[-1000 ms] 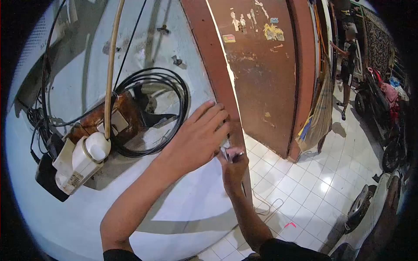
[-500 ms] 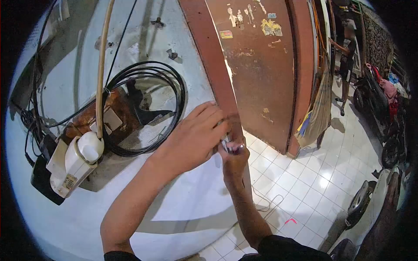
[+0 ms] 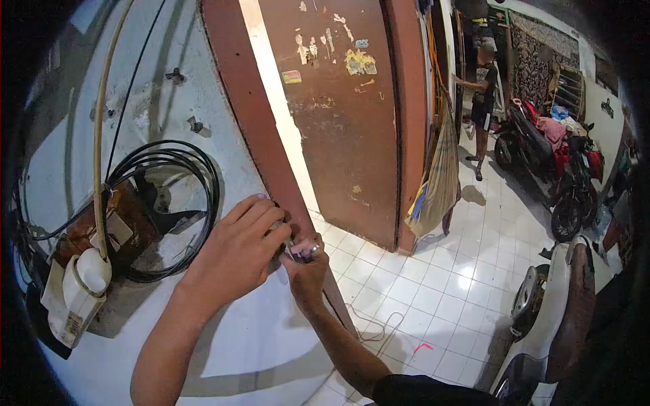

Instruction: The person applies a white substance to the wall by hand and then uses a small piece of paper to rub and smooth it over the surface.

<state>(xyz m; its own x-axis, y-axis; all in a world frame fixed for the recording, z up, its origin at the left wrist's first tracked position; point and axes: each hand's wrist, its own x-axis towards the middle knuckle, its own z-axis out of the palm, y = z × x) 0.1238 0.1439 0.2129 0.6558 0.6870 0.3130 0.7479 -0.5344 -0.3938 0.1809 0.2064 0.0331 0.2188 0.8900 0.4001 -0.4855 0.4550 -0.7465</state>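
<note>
My left hand (image 3: pixel 238 249) is pressed against the edge of the brown door frame (image 3: pixel 261 152), its fingers curled over toward my other hand. Just below and to the right, my right hand (image 3: pixel 308 269) is closed, with thumb and fingers bunched together. Between the two hands shows a bit of a small, pale, shiny thing (image 3: pixel 292 249); its kind is hidden by my fingers. To the left of my hands, a coil of black cable (image 3: pixel 215 196) hangs on the pale blue wall (image 3: pixel 223 352).
A white plug-like device (image 3: pixel 87 279) sits at the lower left by a brown box. Beyond the frame stands a worn brown door (image 3: pixel 352 135). A person (image 3: pixel 483 95) stands far back, near a motorcycle (image 3: pixel 535 145). Another motorcycle (image 3: pixel 565 311) is at the lower right on the tiled floor (image 3: pixel 433 291).
My view has turned right, so the wall, cable and door sit farther left and more of the motorcycles shows. Both hands stay together at the frame's edge.
</note>
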